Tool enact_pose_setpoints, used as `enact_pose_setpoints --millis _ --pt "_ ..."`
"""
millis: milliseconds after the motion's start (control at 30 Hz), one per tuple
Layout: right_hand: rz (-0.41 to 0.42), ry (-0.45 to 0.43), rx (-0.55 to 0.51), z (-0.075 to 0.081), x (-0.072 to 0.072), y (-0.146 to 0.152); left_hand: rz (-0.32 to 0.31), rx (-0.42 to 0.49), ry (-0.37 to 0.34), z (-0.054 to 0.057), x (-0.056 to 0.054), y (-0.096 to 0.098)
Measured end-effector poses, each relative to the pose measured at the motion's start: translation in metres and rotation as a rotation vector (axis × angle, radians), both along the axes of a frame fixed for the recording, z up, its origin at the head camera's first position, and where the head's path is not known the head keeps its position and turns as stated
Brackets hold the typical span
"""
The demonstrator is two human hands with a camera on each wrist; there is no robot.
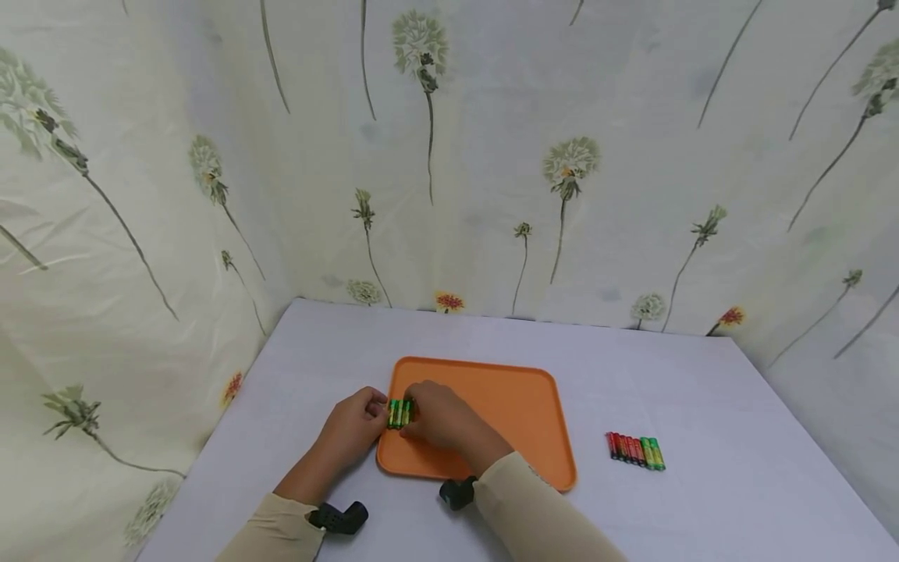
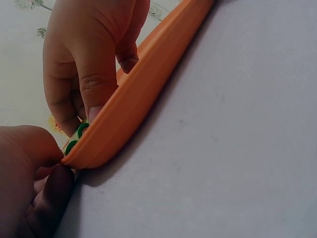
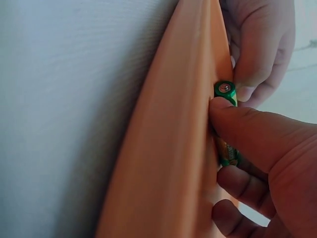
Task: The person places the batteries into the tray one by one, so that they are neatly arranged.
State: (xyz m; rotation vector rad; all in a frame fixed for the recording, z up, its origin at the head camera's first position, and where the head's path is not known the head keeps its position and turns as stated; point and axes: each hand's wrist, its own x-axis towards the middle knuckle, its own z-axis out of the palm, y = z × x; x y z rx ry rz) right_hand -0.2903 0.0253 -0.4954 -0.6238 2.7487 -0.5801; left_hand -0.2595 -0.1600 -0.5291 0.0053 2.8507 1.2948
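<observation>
Several green batteries (image 1: 396,414) lie side by side at the left edge of an orange tray (image 1: 492,398). My left hand (image 1: 359,422) is at that edge; in the left wrist view its curled fingers (image 2: 60,186) pinch the tray's rim, close to the batteries. Over the tray, my right hand (image 1: 442,417) holds the rightmost green battery between thumb and fingers. In the right wrist view a green battery (image 3: 226,89) shows its end beside the right thumb (image 3: 237,119). The right hand partly hides the batteries.
To the right of the tray, several red batteries (image 1: 625,449) and two green batteries (image 1: 652,453) lie in a row on the white table (image 1: 702,515). A flower-patterned cloth (image 1: 485,156) hangs behind and to the left of the table.
</observation>
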Motion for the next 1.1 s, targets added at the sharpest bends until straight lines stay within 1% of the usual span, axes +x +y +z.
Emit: enact_pose_setpoints --millis 333,700,833,1100 --pt "0.001 0.011 -0.009 0.003 0.002 0.002 0.005 -0.004 -0.008 0.001 -0.002 0.001" --pt "0.01 0.023 -0.005 0.002 0.003 0.003 0.001 -0.019 0.008 0.002 -0.001 0.0" --pt "0.012 0.014 -0.008 0.003 0.004 0.004 0.001 -0.021 0.01 0.003 -0.001 0.0" --pt "0.034 -0.007 -0.036 -0.001 0.006 0.011 -0.003 -0.017 0.006 0.0 0.0 0.0"
